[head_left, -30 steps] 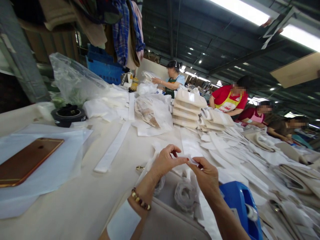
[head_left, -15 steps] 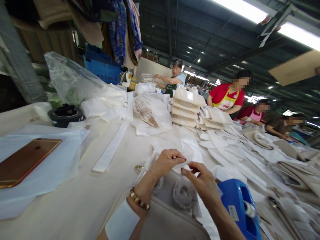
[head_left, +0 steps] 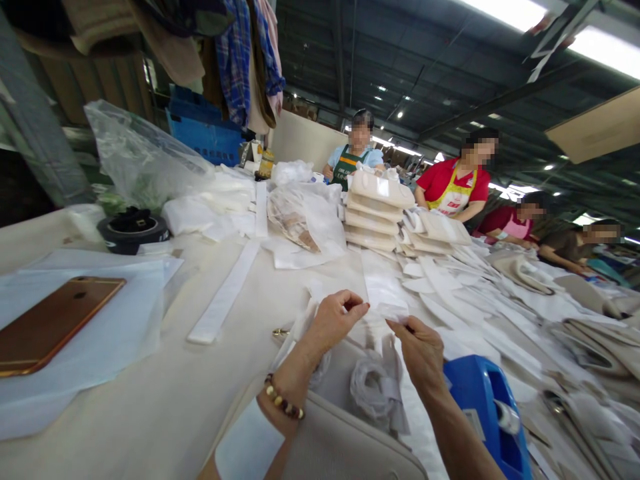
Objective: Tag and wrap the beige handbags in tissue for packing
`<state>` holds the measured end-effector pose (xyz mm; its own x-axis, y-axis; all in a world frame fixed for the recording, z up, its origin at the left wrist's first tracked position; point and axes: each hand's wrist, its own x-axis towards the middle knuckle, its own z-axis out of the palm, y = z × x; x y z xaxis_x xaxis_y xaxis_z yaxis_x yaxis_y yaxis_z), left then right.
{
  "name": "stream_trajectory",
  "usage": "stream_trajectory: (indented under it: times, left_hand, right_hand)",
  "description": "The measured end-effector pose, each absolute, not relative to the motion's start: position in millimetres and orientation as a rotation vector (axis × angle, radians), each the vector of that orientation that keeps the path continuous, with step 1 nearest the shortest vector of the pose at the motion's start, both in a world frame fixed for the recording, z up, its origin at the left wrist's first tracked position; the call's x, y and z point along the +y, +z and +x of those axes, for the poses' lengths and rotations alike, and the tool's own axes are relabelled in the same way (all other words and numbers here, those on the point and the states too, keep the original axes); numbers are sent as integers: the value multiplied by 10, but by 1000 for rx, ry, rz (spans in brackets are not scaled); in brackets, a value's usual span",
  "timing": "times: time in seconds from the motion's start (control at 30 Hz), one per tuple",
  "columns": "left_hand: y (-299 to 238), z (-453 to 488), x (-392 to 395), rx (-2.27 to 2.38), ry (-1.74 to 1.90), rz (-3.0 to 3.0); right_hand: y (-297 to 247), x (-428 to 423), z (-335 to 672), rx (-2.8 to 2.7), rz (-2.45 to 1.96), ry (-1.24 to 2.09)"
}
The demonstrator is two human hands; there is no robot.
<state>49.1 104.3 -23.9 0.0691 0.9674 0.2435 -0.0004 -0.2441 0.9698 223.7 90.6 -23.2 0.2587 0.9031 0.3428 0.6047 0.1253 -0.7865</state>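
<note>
My left hand (head_left: 341, 317) is closed in a pinch above a grey-beige bag (head_left: 345, 433); anything at its fingertips is too small to tell. Just to its right, my right hand (head_left: 421, 347) pinches the edge of a thin translucent piece (head_left: 393, 311), whose kind I cannot make out. Below the hands, a coil wrapped in white translucent material (head_left: 367, 393) rests on the bag. A small gold-coloured clasp (head_left: 281, 332) shows at the bag's left, beside white wrapping. White sheets and strips (head_left: 383, 283) lie just beyond my fingers.
A blue plastic jug (head_left: 480, 400) stands right of my right forearm. Leftward are a phone (head_left: 60, 323) on pale sheets, a white strip (head_left: 225, 293) and a black round object (head_left: 133, 230). Stacked beige pieces (head_left: 375, 217) stand ahead; several co-workers work beyond.
My hands have moved slightly apart, and the right hand has turned and closed more. The translucent piece between them shows smaller. A co-worker at the back has drawn in an outstretched arm.
</note>
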Motion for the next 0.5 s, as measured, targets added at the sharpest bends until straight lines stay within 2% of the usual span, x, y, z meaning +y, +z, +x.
stream_trajectory:
  times: [0.27, 0.4, 0.5]
  left_hand:
    - [-283, 482, 1104, 1054, 1405, 1219]
    - [-264, 466, 1107, 1030, 1421, 1120]
    - [-257, 466, 1110, 1007, 1422, 1090]
  right_hand:
    - [-33, 716, 1852, -1670, -1284, 568]
    - [48, 312, 1692, -1851, -1109, 500]
    - [-104, -55, 1716, -2104, -982, 419]
